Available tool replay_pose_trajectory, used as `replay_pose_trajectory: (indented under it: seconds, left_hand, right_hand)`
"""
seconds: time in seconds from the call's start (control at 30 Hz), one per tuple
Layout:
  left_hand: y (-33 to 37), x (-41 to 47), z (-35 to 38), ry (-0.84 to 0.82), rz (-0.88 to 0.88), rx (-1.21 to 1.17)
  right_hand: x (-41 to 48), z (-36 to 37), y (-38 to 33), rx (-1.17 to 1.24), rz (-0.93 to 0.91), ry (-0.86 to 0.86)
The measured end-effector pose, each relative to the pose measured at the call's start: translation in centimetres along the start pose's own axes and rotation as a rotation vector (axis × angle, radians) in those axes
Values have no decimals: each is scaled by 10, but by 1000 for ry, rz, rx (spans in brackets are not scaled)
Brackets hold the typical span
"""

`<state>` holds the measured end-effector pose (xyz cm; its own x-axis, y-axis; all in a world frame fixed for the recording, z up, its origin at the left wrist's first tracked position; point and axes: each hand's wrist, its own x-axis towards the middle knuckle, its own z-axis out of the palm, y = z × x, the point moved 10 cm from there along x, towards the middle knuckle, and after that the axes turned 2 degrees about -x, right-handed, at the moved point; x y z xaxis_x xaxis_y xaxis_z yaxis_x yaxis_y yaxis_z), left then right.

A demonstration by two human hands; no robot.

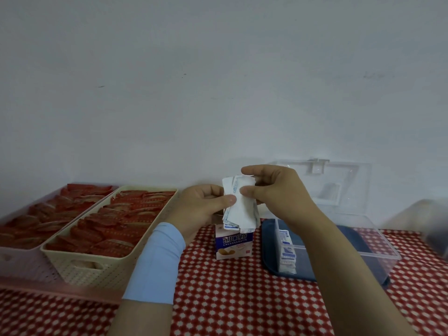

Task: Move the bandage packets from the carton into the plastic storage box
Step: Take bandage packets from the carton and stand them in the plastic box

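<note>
- Both hands are up over the carton (234, 243). The left hand (203, 207) pinches a fanned bundle of bandage packets (240, 209), thumb on the front. The right hand (276, 190) pinches the same bundle near its top edge, thumb and forefinger curled.
- The bundle's lower ends hang just above the carton's open top.
- The plastic storage box (373, 255) sits to the right on a dark blue tray (269, 253). Its clear lid (351, 180) is tipped back against the wall (218, 69).
- A row of white-and-blue packets (287, 251) is already stacked on edge against the box's left wall.
- A strip of cloth shows between the carton and the cream basket (97, 270).
- The carton's blue band reads "CHUANGKOUTIE".
- The tablecloth (242, 299) is red with white dots, and the basket holds red sachets.
- There is something at the far right edge, too blurred to tell.
</note>
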<state>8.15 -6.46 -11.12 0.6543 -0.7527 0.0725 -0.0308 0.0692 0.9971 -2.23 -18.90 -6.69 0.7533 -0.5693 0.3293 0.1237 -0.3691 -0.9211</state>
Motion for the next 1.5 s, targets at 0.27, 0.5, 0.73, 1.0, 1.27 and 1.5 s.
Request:
replay_pose_trajectory:
  seconds: [0.27,0.5,0.73,1.0,1.27,1.5]
  left_hand:
    - [0,1,-6,99,28,-62]
    - [-5,3,-21,158,15,-139]
    - [14,-12,-73,489,132,-192]
    - [19,-13,-77,500,161,-128]
    - [13,-3,-61,430,142,-43]
    - [14,-7,-67,489,150,-54]
  right_hand:
    - [-5,19,28,255,210,-134]
    - [-2,-1,36,171,241,6]
    - [5,-11,-15,-230,-86,240]
    - [33,59,3,-802,-58,-151]
    - [39,59,13,-1128,-168,-155]
    - [21,63,18,-1000,-194,-266]
